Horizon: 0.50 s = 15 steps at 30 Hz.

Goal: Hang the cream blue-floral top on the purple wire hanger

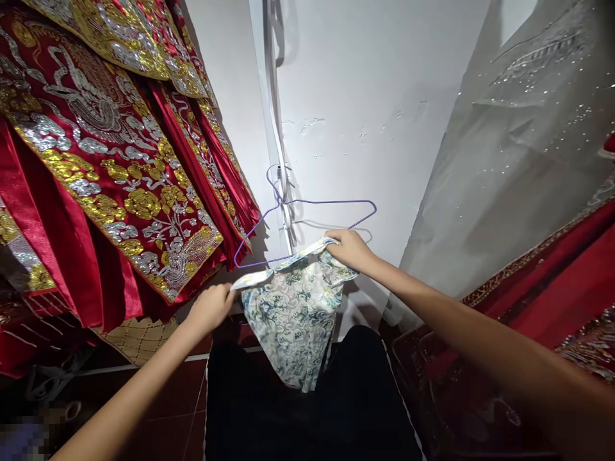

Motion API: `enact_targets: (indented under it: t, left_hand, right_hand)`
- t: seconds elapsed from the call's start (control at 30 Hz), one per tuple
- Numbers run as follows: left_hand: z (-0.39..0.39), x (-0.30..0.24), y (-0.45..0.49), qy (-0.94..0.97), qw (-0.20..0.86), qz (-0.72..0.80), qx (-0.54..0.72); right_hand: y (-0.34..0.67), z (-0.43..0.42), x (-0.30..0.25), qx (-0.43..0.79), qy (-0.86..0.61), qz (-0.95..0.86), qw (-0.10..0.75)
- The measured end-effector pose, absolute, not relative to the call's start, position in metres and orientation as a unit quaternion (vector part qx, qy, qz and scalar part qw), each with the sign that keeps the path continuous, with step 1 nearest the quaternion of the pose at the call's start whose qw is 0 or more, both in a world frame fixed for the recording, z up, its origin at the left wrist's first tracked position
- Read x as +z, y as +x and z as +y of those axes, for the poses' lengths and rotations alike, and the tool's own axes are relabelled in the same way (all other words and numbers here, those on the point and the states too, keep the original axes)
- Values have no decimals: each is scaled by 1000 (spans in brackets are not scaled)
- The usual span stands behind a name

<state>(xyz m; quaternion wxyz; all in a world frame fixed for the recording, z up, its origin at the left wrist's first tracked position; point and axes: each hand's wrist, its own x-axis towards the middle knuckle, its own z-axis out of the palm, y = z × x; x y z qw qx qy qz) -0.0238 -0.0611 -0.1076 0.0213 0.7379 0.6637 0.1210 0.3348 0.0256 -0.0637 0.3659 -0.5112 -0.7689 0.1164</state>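
A small floral garment (293, 314), pale with blue-green flowers, hangs stretched between my two hands. My left hand (210, 308) is closed on its white edge at the left. My right hand (350, 248) is closed on its top edge at the right, and also rests against the lower bar of a purple wire hanger (307, 203). The hanger hangs by its hook from a fixture on the white wall (365, 115), directly above the garment. The garment's upper edge lies along the hanger's bottom wire.
Red garments with gold and silver embroidery (106, 166) hang at the left, close to the hanger. A sheer grey sequinned cloth (519, 147) hangs at the right above more red fabric (567, 275). Dark cloth (307, 410) lies below the hands, over a dark red tiled floor (177, 397).
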Motion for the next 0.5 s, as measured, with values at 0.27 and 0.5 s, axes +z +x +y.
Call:
enact_targets:
  t: [0.27,0.5]
  left_hand:
    - [-14,-59,-15,742,75,533,400]
    - [13,-39,10,765,65,481,424]
  right_hand:
    - [336,8,-52,241,-490,-755,362]
    - [336,-15,-57,249,-449,-767,386]
